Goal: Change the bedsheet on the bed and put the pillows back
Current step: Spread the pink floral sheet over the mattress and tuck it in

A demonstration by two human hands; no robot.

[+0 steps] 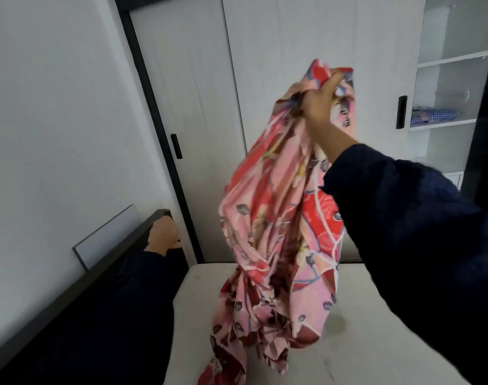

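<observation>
A pink and red patterned bedsheet [276, 218] hangs bunched from my raised right hand [319, 102], which grips its top. The sheet's lower folds trail onto the bare off-white mattress [362, 329]. My left hand [163, 234] rests closed over the top corner of the dark headboard [98, 276] at the left. Both arms wear dark blue sleeves. No pillows are in view.
A white wardrobe [265, 51] with black handles stands behind the bed. At the right are open shelves [454, 56], one holding blue checked folded cloth [434, 115]. A white wall [42, 107] runs along the left, behind the headboard.
</observation>
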